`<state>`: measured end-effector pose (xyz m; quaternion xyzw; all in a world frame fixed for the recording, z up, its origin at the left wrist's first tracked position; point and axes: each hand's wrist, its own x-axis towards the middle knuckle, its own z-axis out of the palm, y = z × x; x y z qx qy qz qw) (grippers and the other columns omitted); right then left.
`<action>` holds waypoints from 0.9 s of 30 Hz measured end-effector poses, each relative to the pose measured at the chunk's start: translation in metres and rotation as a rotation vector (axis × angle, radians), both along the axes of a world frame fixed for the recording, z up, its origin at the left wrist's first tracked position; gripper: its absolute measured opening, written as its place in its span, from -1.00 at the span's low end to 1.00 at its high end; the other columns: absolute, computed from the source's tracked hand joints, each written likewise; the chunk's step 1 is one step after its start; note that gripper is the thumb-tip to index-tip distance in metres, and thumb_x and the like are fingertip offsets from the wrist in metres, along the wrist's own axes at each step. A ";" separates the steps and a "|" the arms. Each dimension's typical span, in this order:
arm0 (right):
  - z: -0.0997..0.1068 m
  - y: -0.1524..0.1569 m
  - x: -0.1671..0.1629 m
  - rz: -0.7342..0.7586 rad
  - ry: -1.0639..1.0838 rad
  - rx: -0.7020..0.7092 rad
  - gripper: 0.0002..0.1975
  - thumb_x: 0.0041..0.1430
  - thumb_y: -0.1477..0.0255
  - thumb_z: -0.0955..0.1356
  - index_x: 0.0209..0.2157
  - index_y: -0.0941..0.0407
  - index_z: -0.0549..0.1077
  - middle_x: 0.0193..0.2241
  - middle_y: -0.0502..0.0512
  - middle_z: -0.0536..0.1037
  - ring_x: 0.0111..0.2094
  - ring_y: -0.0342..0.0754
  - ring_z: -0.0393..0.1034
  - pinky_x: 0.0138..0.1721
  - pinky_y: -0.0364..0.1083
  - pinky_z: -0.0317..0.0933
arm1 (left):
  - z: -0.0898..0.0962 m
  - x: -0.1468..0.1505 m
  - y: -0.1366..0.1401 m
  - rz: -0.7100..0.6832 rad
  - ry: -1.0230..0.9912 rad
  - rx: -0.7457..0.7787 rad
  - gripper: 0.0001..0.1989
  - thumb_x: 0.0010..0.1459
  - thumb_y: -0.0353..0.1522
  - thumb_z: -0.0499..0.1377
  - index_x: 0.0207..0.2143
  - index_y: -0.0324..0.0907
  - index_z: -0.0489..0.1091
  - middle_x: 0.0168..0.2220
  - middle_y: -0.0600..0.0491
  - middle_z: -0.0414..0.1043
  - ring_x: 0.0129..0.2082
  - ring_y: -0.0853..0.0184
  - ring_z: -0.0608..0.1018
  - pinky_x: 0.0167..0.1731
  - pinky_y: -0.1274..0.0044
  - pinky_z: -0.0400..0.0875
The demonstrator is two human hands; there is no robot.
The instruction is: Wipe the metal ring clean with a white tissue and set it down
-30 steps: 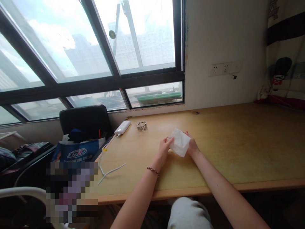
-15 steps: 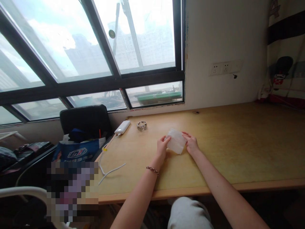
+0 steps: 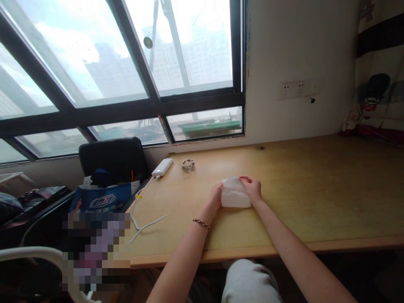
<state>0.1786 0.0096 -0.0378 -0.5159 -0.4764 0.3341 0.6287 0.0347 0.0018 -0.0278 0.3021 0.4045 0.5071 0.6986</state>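
A small, thin white tissue (image 3: 235,194), roughly square, is held between my two hands above the wooden desk (image 3: 309,202). My left hand (image 3: 216,196) grips its left side, with the fingertips mostly hidden behind the sheet. At the upper right edge, my right hand (image 3: 251,188) pinches the tissue between thumb and fingers. A braided bracelet (image 3: 201,224) circles my left wrist.
A silvery ring-shaped object (image 3: 188,166) lies on the desk, left of my hands. Near the left edge sits a white power bank (image 3: 162,167) with a white cable (image 3: 151,225). A black chair (image 3: 112,158) holding a blue bag (image 3: 102,200) stands left of the desk.
The tissue has turned from a tilted diamond to nearly level and hangs slightly lower. My left thumb, earlier on its front, no longer shows there. The right hand's grip has shifted along the top edge.
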 end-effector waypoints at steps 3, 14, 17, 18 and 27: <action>0.004 -0.001 -0.001 0.025 0.004 0.127 -0.79 -0.16 0.27 0.36 -0.48 0.10 0.50 -0.30 0.10 0.51 -0.26 0.00 0.37 -0.29 -0.09 0.24 | 0.001 0.001 -0.002 -0.026 -0.016 0.032 -0.81 -0.14 -0.42 0.13 -0.41 -0.32 0.42 -0.54 -0.04 0.45 -0.52 0.30 0.47 -0.50 0.54 0.34; 0.025 -0.016 -0.003 0.067 -0.053 0.209 -0.87 -0.14 0.32 0.37 -0.51 0.07 0.50 -0.42 0.04 0.51 -0.27 -0.02 0.33 -0.12 -0.03 0.13 | -0.003 -0.007 0.010 0.169 -0.136 -0.062 -0.79 -0.03 -0.35 0.06 -0.34 -0.28 0.38 -0.38 -0.05 0.47 -0.42 0.27 0.51 -0.37 0.46 0.39; 0.026 -0.019 -0.005 0.088 -0.044 0.173 -0.88 -0.19 0.34 0.39 -0.55 0.09 0.50 -0.44 0.05 0.51 -0.29 -0.02 0.32 -0.15 -0.05 0.14 | -0.002 -0.011 0.011 0.195 -0.183 -0.028 -0.77 -0.01 -0.34 0.04 -0.31 -0.27 0.37 -0.35 -0.06 0.47 -0.38 0.26 0.51 -0.36 0.45 0.39; 0.027 -0.020 -0.006 0.096 -0.049 0.166 -0.88 -0.19 0.33 0.39 -0.56 0.09 0.50 -0.46 0.05 0.51 -0.30 -0.02 0.32 -0.16 -0.06 0.14 | -0.001 -0.012 0.011 0.194 -0.196 -0.012 -0.76 0.00 -0.33 0.03 -0.30 -0.27 0.37 -0.33 -0.06 0.47 -0.36 0.26 0.51 -0.36 0.45 0.39; 0.021 -0.015 -0.005 0.062 -0.044 0.090 -0.78 -0.11 0.26 0.34 -0.50 0.13 0.48 -0.54 0.04 0.50 -0.41 -0.05 0.34 -0.25 -0.10 0.17 | 0.006 -0.011 0.006 0.126 -0.180 0.017 -0.64 0.01 -0.20 0.07 -0.23 -0.28 0.35 -0.34 -0.06 0.46 -0.36 0.25 0.50 -0.34 0.44 0.39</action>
